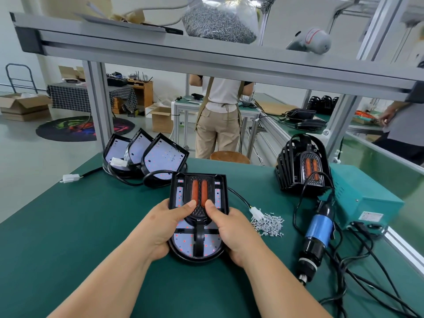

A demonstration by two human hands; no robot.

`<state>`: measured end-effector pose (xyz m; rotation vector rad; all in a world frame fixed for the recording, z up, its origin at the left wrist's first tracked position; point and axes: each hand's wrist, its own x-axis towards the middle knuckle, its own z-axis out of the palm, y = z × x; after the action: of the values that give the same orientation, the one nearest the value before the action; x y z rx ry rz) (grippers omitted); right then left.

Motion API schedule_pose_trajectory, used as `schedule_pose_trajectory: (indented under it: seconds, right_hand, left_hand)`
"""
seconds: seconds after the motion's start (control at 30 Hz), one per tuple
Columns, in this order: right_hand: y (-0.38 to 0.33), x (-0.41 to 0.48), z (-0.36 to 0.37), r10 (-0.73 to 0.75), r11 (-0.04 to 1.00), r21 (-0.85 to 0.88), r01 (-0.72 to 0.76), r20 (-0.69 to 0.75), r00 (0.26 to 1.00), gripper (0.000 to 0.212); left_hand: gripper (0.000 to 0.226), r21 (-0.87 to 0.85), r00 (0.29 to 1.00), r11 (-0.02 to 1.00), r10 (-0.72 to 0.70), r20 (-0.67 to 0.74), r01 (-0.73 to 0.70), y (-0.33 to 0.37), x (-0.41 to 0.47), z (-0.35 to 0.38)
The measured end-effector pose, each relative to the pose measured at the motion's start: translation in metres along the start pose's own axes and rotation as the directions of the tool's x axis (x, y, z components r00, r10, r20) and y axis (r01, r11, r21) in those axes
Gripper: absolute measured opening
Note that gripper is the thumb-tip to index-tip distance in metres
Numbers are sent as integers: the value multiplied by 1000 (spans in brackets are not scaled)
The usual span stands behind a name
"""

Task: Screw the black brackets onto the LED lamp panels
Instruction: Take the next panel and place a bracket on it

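LED lamp panel [183, 242], centre of green table [91, 226], black bracket [199, 235] laid on top; left hand [160, 228] and right hand [231, 232] grasp its 2 sides, thumbs pressing the bracket; 3 further panels [146, 152] propped rear left; stacked brackets [302, 164] rear right; loose screws [268, 223], electric screwdriver [317, 230] and teal power box [362, 198] at right.

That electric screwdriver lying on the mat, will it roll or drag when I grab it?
It may roll: the screwdriver has a round barrel and lies on its side on the mat. Its cable loops toward the power box, so expect tug. It looks dense, likely heavy for its size.
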<state>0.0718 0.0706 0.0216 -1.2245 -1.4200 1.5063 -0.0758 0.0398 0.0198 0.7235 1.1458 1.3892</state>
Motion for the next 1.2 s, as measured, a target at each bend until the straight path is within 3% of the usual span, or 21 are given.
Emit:
schedule_pose_trajectory:
  seconds: [0.13, 0.27, 0.43, 0.5, 0.6, 0.77, 0.97, 1.07, 1.17, 1.2]
  right_hand:
    - [-11, -4, -9, -26, 933, -360, 16, -24, 999, 47]
    - [-34, -4, -38, -134, 641, -766, 38, -63, 989, 67]
    - [-32, 1, -92, -171, 335, -938, -87, -151, 974, 42]
    - [-25, 5, -97, -113, 280, -951, -131, -168, 979, 31]
    - [-19, 11, -94, -57, 298, -940, -164, -190, 980, 19]
    - [-15, 14, -90, -52, 308, -935, -178, -203, 978, 19]
    - [-18, 10, -94, -140, 367, -920, -136, -199, 970, 19]
    - [-22, 8, -96, -256, 466, -881, -87, -229, 939, 28]
    - [-22, 6, -95, -273, 541, -839, -57, -240, 932, 22]
    - [-22, 5, -95, -245, 533, -843, -72, -236, 940, 22]
  left_hand:
    - [22, 2, 999, 999, -48, 6, 48, 2, -2, -1]
    - [24, 68, 996, 994, -84, 35, 81, 2, -5, -2]
    - [23, 214, 983, 964, -174, 65, 157, 5, -8, 0]
    - [26, 276, 981, 948, -183, 58, 161, 5, -9, 1]
    - [38, 326, 985, 933, -168, 28, 149, 6, -9, 2]
    - [52, 333, 991, 934, -135, -3, 128, 8, -9, 3]
    - [53, 439, 991, 888, -129, -38, 132, 14, -9, 0]
    - [43, 674, 961, 738, 177, -213, 14, 20, -16, -6]
    - [7, 773, 822, 620, 505, -263, -134, 32, -31, -5]
    - [9, 769, 792, 609, 560, -242, -195, 35, -35, 1]
